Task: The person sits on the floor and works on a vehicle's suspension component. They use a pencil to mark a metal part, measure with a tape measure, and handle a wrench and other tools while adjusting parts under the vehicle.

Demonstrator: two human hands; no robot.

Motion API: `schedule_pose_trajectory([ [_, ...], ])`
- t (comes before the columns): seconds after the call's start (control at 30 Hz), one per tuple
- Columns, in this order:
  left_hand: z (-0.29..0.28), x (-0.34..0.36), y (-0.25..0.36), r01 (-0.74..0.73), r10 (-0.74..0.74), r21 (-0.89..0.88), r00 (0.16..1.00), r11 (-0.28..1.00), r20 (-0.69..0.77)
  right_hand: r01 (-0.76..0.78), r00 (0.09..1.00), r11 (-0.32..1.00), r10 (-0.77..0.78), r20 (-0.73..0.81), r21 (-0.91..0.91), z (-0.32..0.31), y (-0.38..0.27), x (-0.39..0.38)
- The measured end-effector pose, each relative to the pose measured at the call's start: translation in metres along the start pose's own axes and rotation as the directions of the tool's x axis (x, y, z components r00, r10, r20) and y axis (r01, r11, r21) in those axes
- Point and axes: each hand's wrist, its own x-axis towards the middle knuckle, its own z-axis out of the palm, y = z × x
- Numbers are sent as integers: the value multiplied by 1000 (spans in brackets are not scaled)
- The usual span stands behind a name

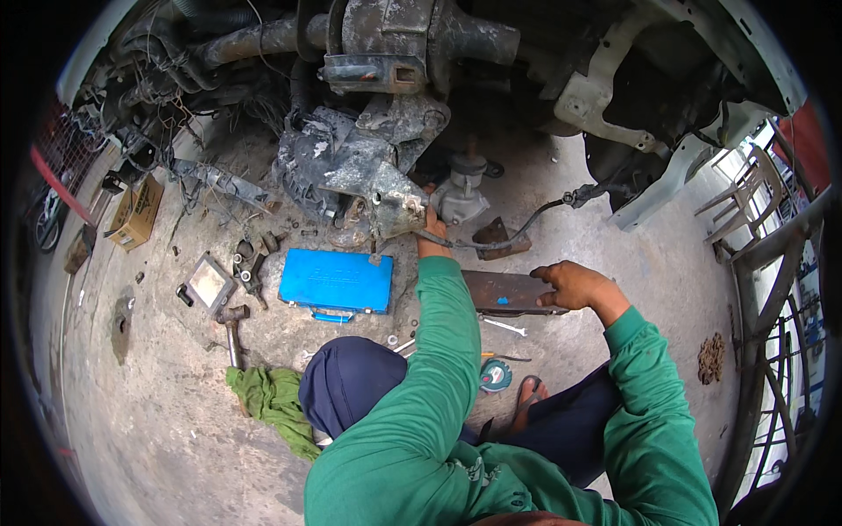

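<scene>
My left hand reaches up against the end of a grimy grey metal casting under the vehicle's front. Most of its fingers are hidden behind the casting, so its grip is unclear. A dark cable runs right from beside this hand. My right hand is open, with fingers apart over the right end of a long brown metal box; it seems to rest on the lid. A closed blue metal case lies left of my left forearm. Behind my left hand stands a grey metal part.
A hammer, a green cloth and a grey-framed tray lie to the left. A wrench and a round teal item are near my foot. A cardboard box stands far left, a chair far right.
</scene>
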Motion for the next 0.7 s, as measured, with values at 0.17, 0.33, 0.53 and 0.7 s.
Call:
schedule_pose_trajectory([
  [0.17, 16, -23, 28, 22, -21, -47, 999, 999, 25, 14, 1000, 1000, -15, -13, -17, -1, -2, 1],
  [0.33, 16, -15, 19, 52, -51, -40, 999, 998, 15, -15, 1000, 1000, 15, 4, -8, -3, -1, -2],
  [0.53, -32, 46, 22, -178, 179, -21, 976, 984, 127, 93, 995, 995, -94, -12, -43, -9, -22, 18],
  [0.7, -9, 31, 7, 63, -60, -29, 994, 998, 95, 41, 999, 999, -41, -12, -34, -5, -8, 5],
])
